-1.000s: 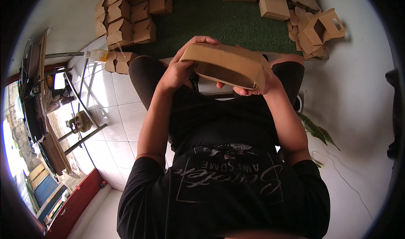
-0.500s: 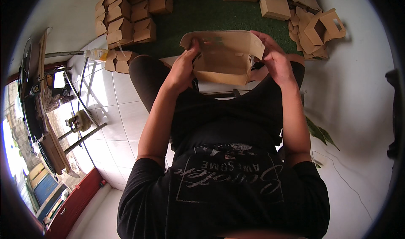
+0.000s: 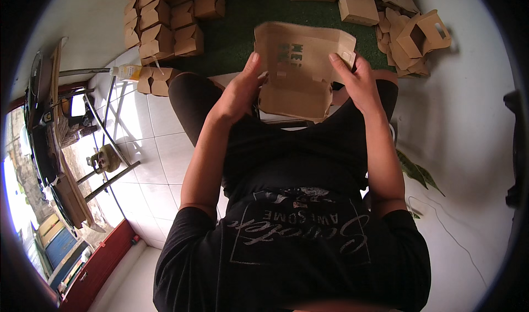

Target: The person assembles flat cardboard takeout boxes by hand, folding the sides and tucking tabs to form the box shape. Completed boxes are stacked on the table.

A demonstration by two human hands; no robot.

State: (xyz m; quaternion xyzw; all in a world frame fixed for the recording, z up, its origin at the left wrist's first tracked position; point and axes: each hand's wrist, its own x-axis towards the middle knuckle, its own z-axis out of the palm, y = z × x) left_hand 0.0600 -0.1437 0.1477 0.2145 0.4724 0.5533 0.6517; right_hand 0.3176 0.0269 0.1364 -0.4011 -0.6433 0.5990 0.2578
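Note:
Between my hands, above my lap, is a brown cardboard food box (image 3: 297, 94), open, with its inside facing me. Its lid panel stands up at the far side, with dark green print on it. My left hand (image 3: 241, 91) grips the box's left side, thumb pointing up along the edge and fingers mostly hidden. At the right side, my right hand (image 3: 359, 83) pinches the corner, its thumb on the inner face and its fingers behind the lid flap.
Folded brown boxes (image 3: 157, 39) are stacked at the far left on a green mat (image 3: 237, 42). At the far right are more boxes (image 3: 358, 6), flat cardboard pieces (image 3: 405, 50) and an open handled box (image 3: 421, 34). A bottle (image 3: 127, 72) lies at the left, near a metal frame (image 3: 113, 141).
The box's lid has swung up and away, so more of its inside shows. My right thumb has come round onto the inner face, and my left thumb has shifted to the edge.

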